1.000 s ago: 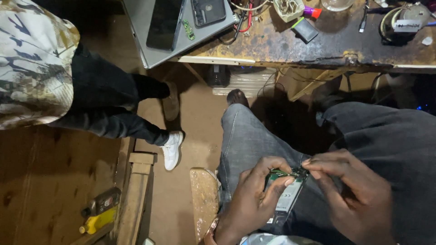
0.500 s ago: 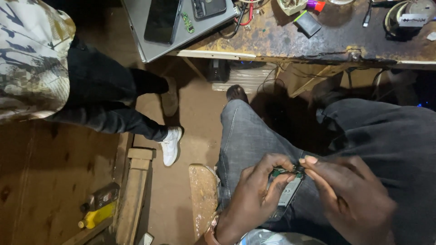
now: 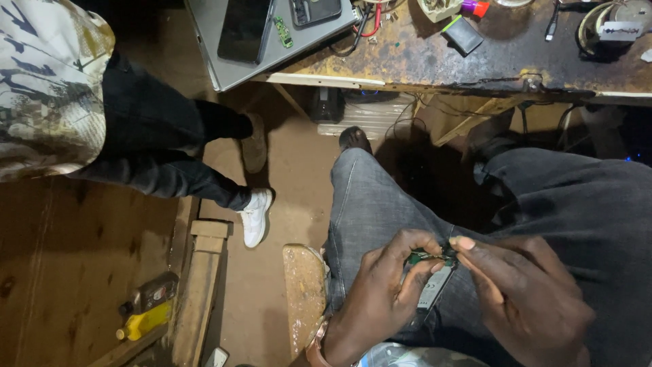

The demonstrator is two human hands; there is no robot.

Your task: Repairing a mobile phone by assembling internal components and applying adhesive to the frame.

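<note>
My left hand (image 3: 380, 292) and my right hand (image 3: 519, 295) meet over my lap, above grey trousers. Between them sits a small green circuit board (image 3: 426, 257) with a silvery slim part (image 3: 435, 289) hanging below it. My left fingers curl around the board's left side and thumb presses the silvery part. My right fingertips pinch the board's right end. Much of the board is hidden by fingers.
A worn workbench (image 3: 475, 61) runs along the top with a grey laptop (image 3: 251, 51), phones, wires and small parts. Another person in dark trousers and a white shoe (image 3: 256, 216) stands at left. A yellow bottle (image 3: 142, 319) lies on a wooden ledge. A wooden stool edge (image 3: 303, 292) is by my knee.
The view has shifted slightly; my hands stay together on the small board, with fingers adjusted a little. The standing person has barely moved.
</note>
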